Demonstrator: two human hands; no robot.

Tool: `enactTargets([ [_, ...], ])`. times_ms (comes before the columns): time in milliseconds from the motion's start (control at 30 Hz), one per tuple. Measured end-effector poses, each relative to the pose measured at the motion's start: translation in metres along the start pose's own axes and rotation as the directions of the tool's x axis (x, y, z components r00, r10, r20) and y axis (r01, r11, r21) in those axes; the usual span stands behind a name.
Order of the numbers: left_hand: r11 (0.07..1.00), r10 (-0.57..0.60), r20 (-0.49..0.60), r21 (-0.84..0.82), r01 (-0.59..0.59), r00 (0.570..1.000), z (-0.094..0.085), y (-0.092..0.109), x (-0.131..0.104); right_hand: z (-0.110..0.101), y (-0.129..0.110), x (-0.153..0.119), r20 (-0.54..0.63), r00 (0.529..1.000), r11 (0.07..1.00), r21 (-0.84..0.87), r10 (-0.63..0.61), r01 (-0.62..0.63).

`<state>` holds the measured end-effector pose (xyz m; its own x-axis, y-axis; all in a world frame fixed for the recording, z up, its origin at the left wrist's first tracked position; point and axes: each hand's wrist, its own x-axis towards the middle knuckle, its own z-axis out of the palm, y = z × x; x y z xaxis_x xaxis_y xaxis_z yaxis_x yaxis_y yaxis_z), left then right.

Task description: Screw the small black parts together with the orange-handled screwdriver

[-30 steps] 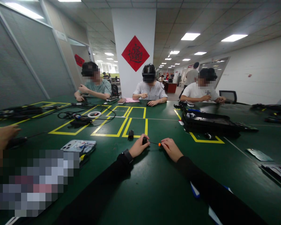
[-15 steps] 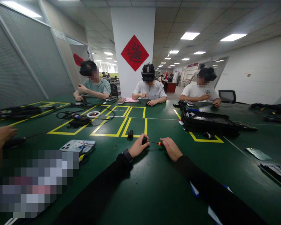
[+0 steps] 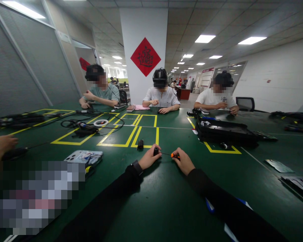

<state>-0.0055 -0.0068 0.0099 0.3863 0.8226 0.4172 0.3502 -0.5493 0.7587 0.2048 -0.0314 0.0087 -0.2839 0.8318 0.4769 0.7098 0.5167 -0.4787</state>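
Note:
Near the middle of the green table, my left hand [image 3: 150,157] is closed around a small black cylindrical part [image 3: 156,151]. Opposite it, my right hand [image 3: 184,161] wraps round the orange-and-black handle of a screwdriver [image 3: 175,156]. The thin shaft points left and reaches the black part; its tip is too small to make out. Just beyond my left hand, a short dark curved piece [image 3: 140,144] stands on the table, apart from my fingers.
Phone [image 3: 83,157] on the left; another person's hand [image 3: 1,148] beyond it. Cables [image 3: 83,127] and a white ring [image 3: 100,123] lie farther back. A black tray-like housing [image 3: 224,131] stands right. Flat panels [image 3: 279,165] rest at far right. Several people sit opposite.
My right hand has shifted its grip on the screwdriver, with the fingers now curled round the handle and more orange showing. My left hand has hardly moved.

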Motion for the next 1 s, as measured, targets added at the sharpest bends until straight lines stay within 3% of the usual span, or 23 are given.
enactTargets([
  [167,0.999,-0.034,-0.013,-0.022,0.033,0.999,0.001,-0.001,0.001,0.002,0.006,0.002,0.024,0.997,0.996,0.043,-0.075,0.074],
  [333,0.999,-0.038,-0.028,-0.022,0.037,0.999,0.001,-0.003,0.001,0.005,0.011,0.003,0.003,0.987,0.987,-0.023,-0.158,0.158],
  [467,0.999,-0.047,-0.027,-0.018,0.046,0.999,0.000,-0.003,0.001,0.004,0.011,0.002,-0.009,0.993,0.993,-0.022,-0.119,0.119],
  [700,0.999,-0.050,-0.022,-0.013,0.049,0.999,0.001,0.000,0.000,0.003,0.007,0.001,0.058,0.995,0.992,0.100,0.077,-0.082],
  [900,0.998,-0.053,-0.029,-0.018,0.053,0.998,0.000,0.002,0.000,0.002,0.003,0.001,0.067,0.997,1.000,0.014,-0.028,0.027],
  [1000,0.998,-0.055,-0.025,-0.015,0.054,0.998,-0.001,0.003,0.000,0.001,0.003,0.000,0.067,0.998,1.000,0.023,-0.006,0.004],
])
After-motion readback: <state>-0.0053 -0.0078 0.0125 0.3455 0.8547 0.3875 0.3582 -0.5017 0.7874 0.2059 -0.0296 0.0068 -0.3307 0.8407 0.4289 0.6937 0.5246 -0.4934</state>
